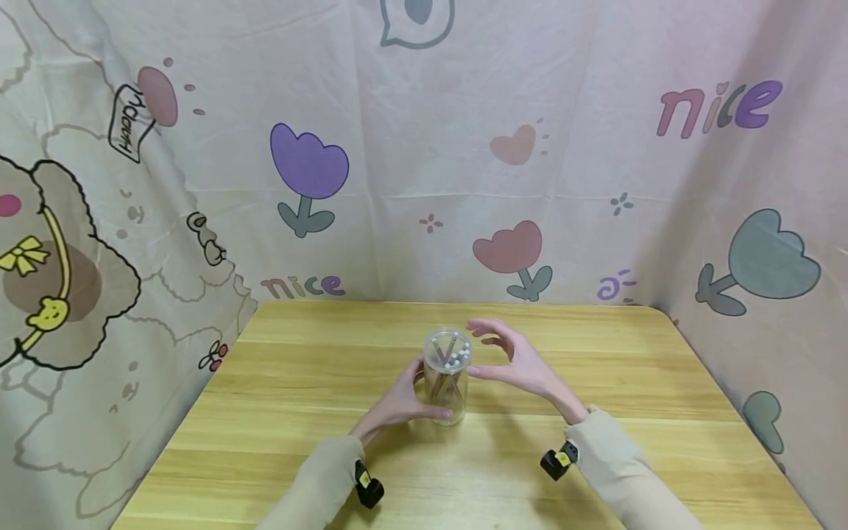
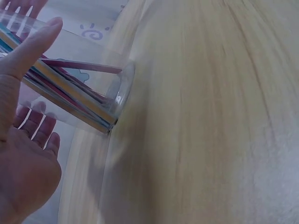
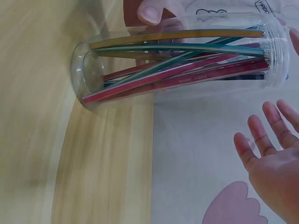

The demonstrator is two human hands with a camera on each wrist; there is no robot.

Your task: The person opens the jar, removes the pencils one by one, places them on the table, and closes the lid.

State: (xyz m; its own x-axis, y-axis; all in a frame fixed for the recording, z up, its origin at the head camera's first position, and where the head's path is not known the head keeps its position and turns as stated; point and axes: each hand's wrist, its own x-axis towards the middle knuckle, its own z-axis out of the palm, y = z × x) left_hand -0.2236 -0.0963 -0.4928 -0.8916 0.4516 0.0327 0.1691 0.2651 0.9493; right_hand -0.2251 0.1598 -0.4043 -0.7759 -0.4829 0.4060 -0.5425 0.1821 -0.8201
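Note:
A clear plastic jar (image 1: 445,409) stands upright on the wooden table, with a transparent cap (image 1: 433,362) over its top. Inside lean several pencils (image 3: 187,49), coloured red, teal and yellow, their upper ends reaching close to the cap. My left hand (image 1: 400,401) grips the jar low down, thumb on the near side and fingers round the far left side. Just right of the jar's top, my right hand (image 1: 517,361) is held in the air, thumb and fingers spread and gently curved, apart from the jar and holding nothing.
The light wooden table (image 1: 265,442) runs back to a printed cloth backdrop (image 1: 411,147), which also hangs along the left and right sides. Each sleeve carries a small black wrist camera (image 1: 559,460).

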